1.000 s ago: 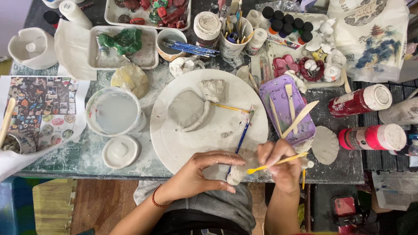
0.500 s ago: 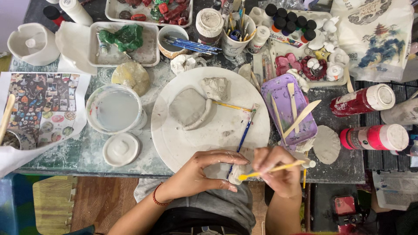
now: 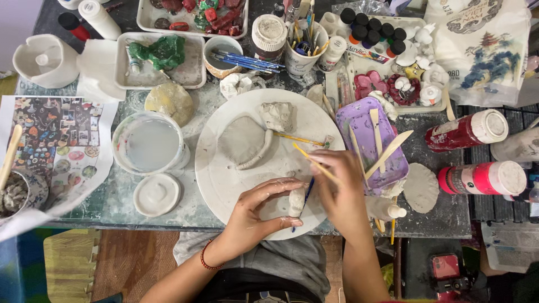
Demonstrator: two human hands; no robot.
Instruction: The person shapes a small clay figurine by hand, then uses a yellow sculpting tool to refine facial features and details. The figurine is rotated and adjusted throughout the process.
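My left hand (image 3: 259, 209) pinches a small lump of grey clay (image 3: 296, 201) over the front edge of a round white board (image 3: 224, 174). My right hand (image 3: 339, 188) grips a thin yellow stick tool (image 3: 311, 160) that slants up to the left, its lower end at the clay lump. On the board lie a ribbed shell-shaped clay piece (image 3: 242, 141), a smaller clay chunk (image 3: 278, 115), a yellow brush (image 3: 297, 138) and a blue-handled brush (image 3: 303, 203), which is partly under my hands.
A white bowl of cloudy water (image 3: 149, 144) and its lid (image 3: 156, 194) sit left of the board. A purple tray (image 3: 373, 137) with wooden tools, two red paint bottles (image 3: 469, 130), a flat clay disc (image 3: 421, 187), brush cups and trays crowd the table.
Both hands have come up from the table edge onto the board. The right hand has turned, so the yellow stick now slants up-left instead of lying nearly level.
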